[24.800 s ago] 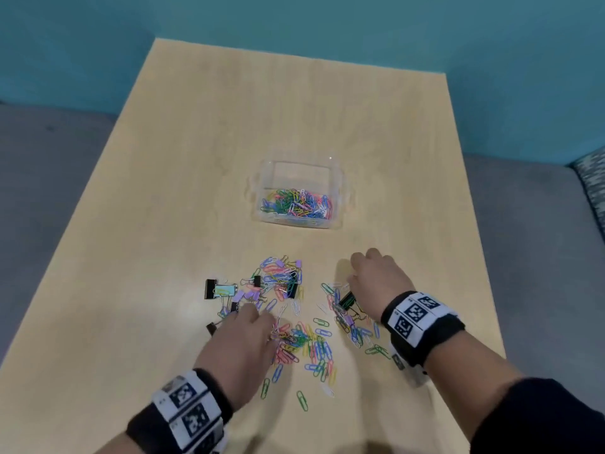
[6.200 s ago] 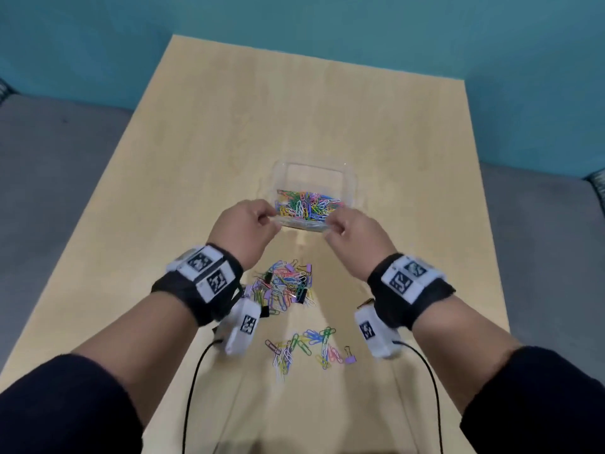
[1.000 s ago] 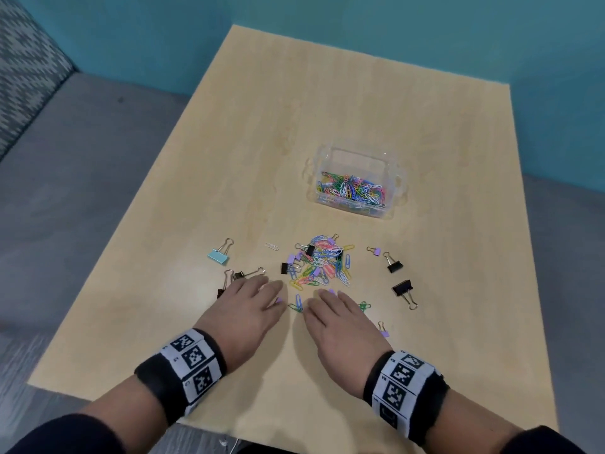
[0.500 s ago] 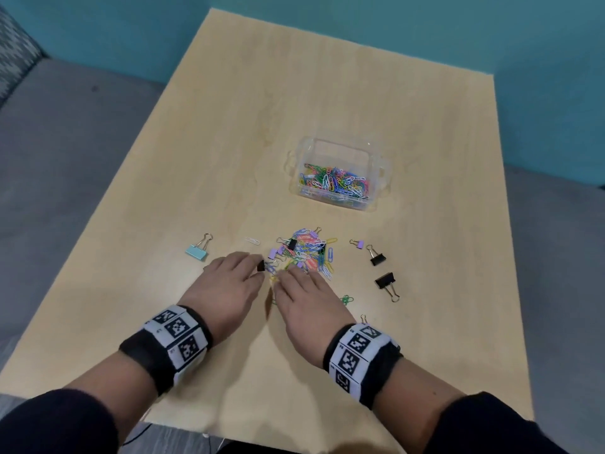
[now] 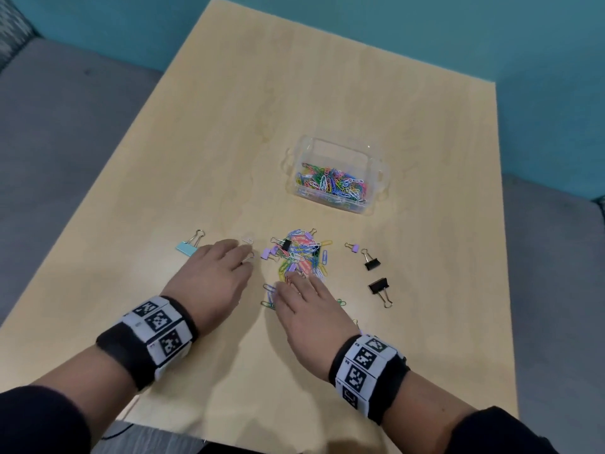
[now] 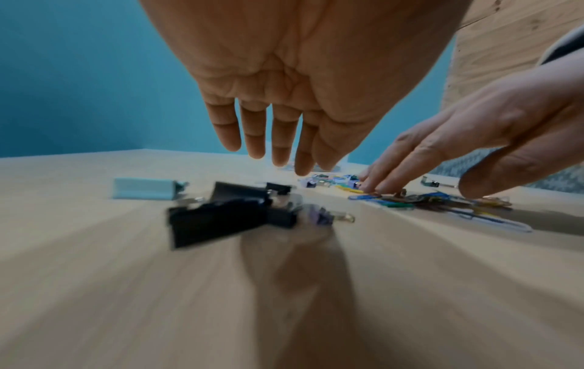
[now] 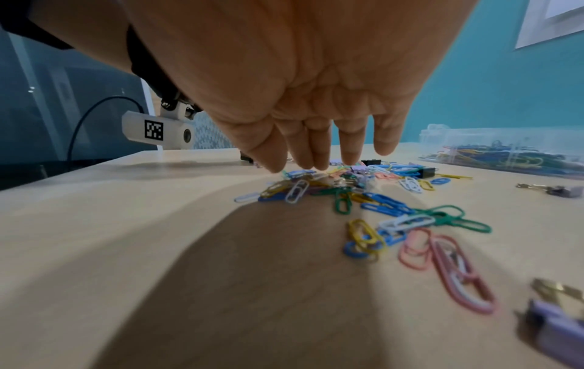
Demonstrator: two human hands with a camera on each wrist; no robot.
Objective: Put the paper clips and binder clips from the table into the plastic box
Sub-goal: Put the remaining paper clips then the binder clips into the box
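Observation:
A pile of coloured paper clips (image 5: 302,253) with small binder clips lies on the wooden table (image 5: 294,93), in front of the clear plastic box (image 5: 337,175), which holds many clips. My left hand (image 5: 212,276) lies flat, palm down, left of the pile, with black binder clips (image 6: 221,214) under its palm. My right hand (image 5: 311,306) is flat too, fingertips (image 7: 313,159) touching the pile's near edge, with loose paper clips (image 7: 411,229) beneath it. Both hands have straight fingers and hold nothing.
A light blue binder clip (image 5: 188,249) lies left of my left hand. Two black binder clips (image 5: 376,273) and a small purple one (image 5: 353,247) lie right of the pile. The table's near edge is just behind my wrists.
Both flat hands have slid forward toward the pile over the last second, pushing loose clips along. The left hand now covers the black binder clips that lay beside it.

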